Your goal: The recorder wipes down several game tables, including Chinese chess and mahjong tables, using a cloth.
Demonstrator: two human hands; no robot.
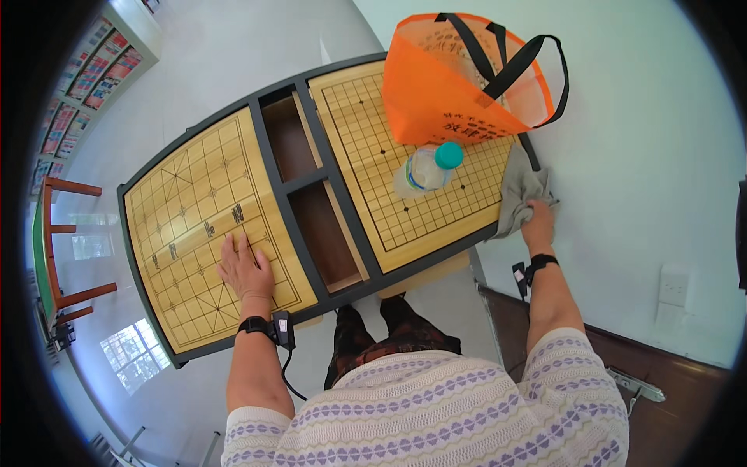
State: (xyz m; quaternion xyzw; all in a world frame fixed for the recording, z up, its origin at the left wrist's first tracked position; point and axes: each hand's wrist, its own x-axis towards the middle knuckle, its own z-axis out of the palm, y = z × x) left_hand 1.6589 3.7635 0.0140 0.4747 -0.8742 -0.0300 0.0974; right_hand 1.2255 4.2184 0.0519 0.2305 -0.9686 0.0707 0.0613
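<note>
My left hand (pixel 247 269) rests flat, fingers spread, on the Chinese chess board (pixel 192 192) set into the left part of a dark-framed game table (pixel 344 169). At the table's right end, my right hand (pixel 538 226) grips a crumpled grey cloth (pixel 518 190) that lies over the corner and edge. A Go-type grid board (pixel 356 140) fills the right part of the table. On it stands a clear plastic bottle (pixel 423 172) with a teal cap, close to an orange shopping bag (pixel 432 87) with black handles; the bag bears writing.
Two open compartments (pixel 327 227) sit between the boards. A white wall (pixel 636 175) with a socket (pixel 674 285) is close on the right. At left are a green-topped table (pixel 39 251) with wooden legs and a shelf (pixel 87 87) of books or magazines. A power strip (pixel 636 384) is at lower right.
</note>
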